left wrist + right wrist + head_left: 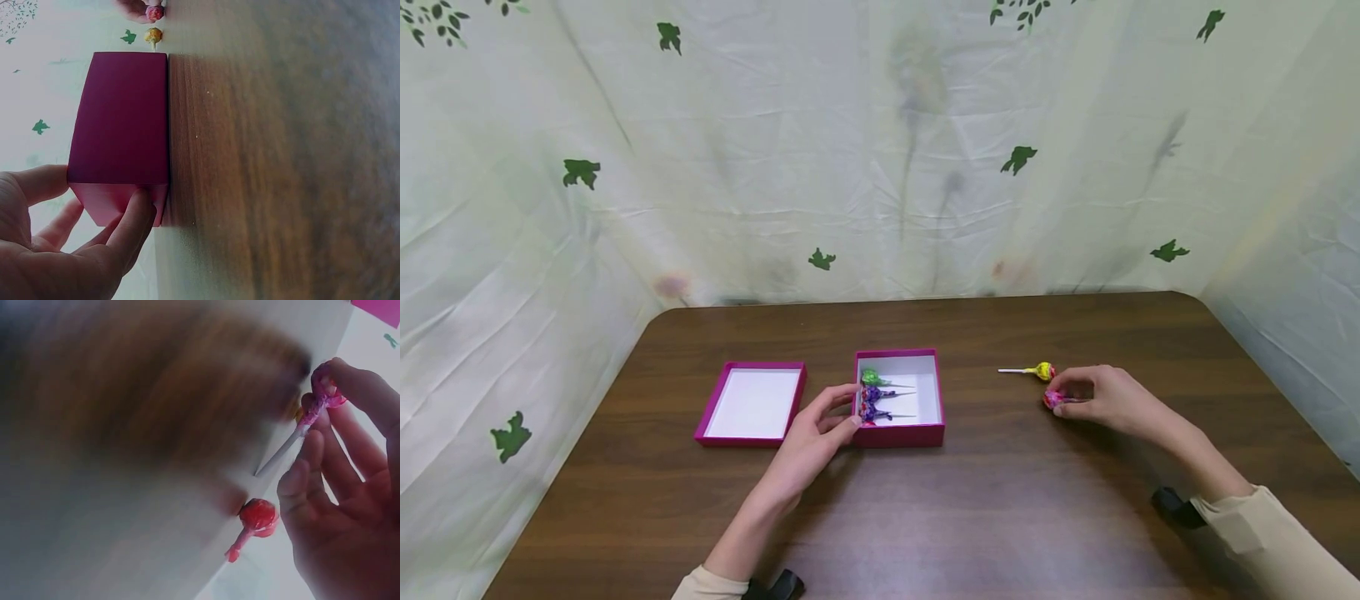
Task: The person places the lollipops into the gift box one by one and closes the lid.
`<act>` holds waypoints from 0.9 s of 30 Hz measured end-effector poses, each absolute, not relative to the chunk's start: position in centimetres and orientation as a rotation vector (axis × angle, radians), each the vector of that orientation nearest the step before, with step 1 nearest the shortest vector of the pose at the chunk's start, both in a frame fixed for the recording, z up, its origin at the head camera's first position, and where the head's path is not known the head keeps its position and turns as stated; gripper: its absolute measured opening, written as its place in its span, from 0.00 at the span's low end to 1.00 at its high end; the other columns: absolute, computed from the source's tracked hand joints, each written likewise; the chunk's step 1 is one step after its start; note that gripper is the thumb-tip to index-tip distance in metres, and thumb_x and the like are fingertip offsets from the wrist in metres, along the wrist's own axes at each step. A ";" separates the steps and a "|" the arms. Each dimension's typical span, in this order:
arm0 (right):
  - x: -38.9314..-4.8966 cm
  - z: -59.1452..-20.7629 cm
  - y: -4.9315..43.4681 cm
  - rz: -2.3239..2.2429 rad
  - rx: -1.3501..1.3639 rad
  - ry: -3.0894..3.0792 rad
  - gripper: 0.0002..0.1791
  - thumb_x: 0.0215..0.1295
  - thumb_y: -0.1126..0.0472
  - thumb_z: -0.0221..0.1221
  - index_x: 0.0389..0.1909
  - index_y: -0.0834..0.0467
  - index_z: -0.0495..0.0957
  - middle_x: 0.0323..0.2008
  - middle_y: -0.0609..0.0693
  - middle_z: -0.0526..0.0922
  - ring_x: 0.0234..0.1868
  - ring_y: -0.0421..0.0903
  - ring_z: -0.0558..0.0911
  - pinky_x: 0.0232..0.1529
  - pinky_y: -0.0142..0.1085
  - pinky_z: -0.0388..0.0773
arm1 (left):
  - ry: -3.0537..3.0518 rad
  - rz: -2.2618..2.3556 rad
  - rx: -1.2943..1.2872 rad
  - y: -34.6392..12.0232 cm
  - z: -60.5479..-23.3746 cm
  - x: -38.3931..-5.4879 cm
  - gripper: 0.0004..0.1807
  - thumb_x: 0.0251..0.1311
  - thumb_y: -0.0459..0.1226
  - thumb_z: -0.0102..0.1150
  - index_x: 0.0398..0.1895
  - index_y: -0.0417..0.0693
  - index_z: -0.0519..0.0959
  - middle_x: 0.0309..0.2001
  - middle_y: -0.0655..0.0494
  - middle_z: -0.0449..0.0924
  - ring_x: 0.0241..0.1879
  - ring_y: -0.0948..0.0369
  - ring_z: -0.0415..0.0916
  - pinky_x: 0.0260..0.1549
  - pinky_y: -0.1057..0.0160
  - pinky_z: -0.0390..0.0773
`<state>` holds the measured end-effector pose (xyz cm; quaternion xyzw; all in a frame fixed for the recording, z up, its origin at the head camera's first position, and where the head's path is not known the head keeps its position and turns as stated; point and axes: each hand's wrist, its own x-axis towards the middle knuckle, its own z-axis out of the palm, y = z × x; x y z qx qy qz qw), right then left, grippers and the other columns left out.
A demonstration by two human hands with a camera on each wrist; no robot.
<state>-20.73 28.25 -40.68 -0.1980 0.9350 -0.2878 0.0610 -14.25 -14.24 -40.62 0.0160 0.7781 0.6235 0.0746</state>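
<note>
My left hand point(816, 437) grips the left side of an open magenta box point(901, 435), thumb at the front corner and fingers against the outer wall point(119, 200). Along the box's left side lie a green lollipop point(871, 377) and purple-wrapped lollipops point(871, 394), their sticks pointing right. Off to the right, my right hand point(1101, 402) pinches a pink lollipop point(322, 394) by its wrapped head, its white stick sticking out below. Just beyond those fingertips lies a yellow lollipop point(1042, 371). A red lollipop point(258, 515) shows beside the hand in the right wrist view.
Left of the box lies its magenta-rimmed lid point(752, 404), white inside facing up. Brown wooden table point(970, 517) carries everything. A pale curtain point(850, 167) with leaf prints hangs behind it and at both sides.
</note>
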 end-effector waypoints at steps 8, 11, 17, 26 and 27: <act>-20.4 -40.5 27.4 -0.918 -0.642 2.833 0.10 0.56 0.56 0.72 0.38 0.44 0.83 0.31 0.38 0.81 0.35 0.39 0.79 0.36 0.34 0.75 | 2.340 1.851 0.031 -14.3 -40.6 -14.3 0.24 0.66 0.36 0.60 0.65 0.54 0.73 0.65 0.50 0.69 0.57 0.48 0.74 0.51 0.52 0.78; -20.3 -40.4 27.1 -0.943 -0.673 2.836 0.10 0.56 0.57 0.72 0.37 0.44 0.82 0.31 0.38 0.81 0.35 0.39 0.79 0.36 0.33 0.76 | 2.338 1.848 0.033 -14.3 -40.7 -14.3 0.24 0.66 0.36 0.60 0.65 0.54 0.73 0.65 0.51 0.69 0.57 0.48 0.74 0.51 0.52 0.78; -19.8 -40.3 26.5 -1.035 -0.739 2.824 0.10 0.58 0.58 0.71 0.38 0.45 0.82 0.32 0.37 0.82 0.36 0.38 0.80 0.38 0.33 0.77 | 2.327 1.859 0.039 -14.3 -40.6 -14.3 0.24 0.67 0.36 0.59 0.65 0.54 0.72 0.65 0.50 0.69 0.57 0.48 0.74 0.51 0.52 0.78; -19.2 -39.8 24.9 -1.158 -0.752 2.805 0.12 0.58 0.59 0.70 0.38 0.42 0.80 0.31 0.37 0.82 0.35 0.37 0.80 0.38 0.33 0.78 | 2.322 1.869 0.039 -14.3 -40.6 -14.2 0.24 0.67 0.36 0.59 0.66 0.53 0.72 0.66 0.49 0.68 0.58 0.48 0.74 0.50 0.51 0.79; -19.1 -39.8 24.7 -1.167 -0.740 2.801 0.12 0.58 0.59 0.70 0.38 0.41 0.80 0.31 0.37 0.82 0.35 0.37 0.80 0.38 0.33 0.78 | 2.321 1.869 0.039 -14.3 -40.6 -14.2 0.24 0.67 0.36 0.59 0.66 0.53 0.72 0.66 0.49 0.68 0.57 0.48 0.74 0.50 0.51 0.79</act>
